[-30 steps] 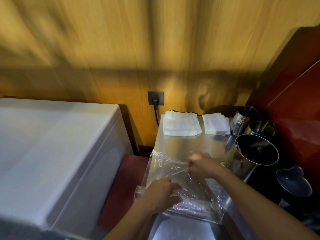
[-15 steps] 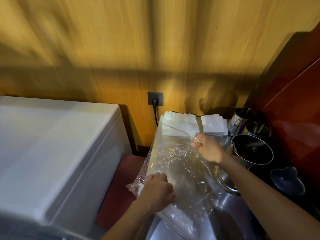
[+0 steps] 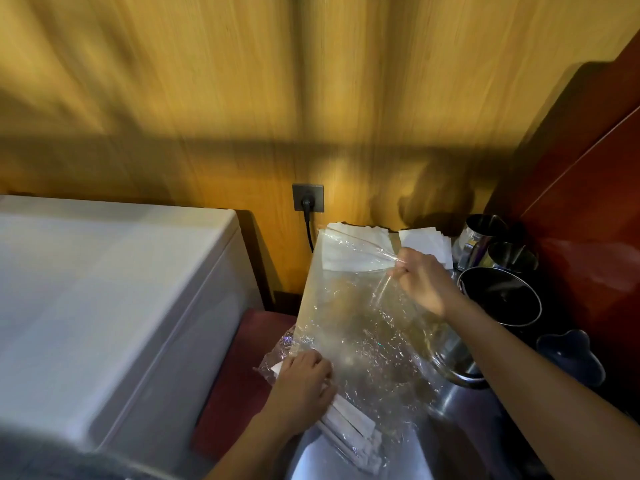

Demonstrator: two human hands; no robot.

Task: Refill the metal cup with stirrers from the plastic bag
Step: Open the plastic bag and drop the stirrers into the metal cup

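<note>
The left hand pins the stirrers through the plastic bag on the steel table, grip closed, while the right hand pinches the bag's far edge (metal cup beyond).

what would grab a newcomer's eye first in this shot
The big clear plastic bag stretched over the steel counter, pulled up by the right hand at its far edge. The left hand pins its near end, where white paper-wrapped stirrers bunch. Shiny metal cups crowd the right side.
</note>
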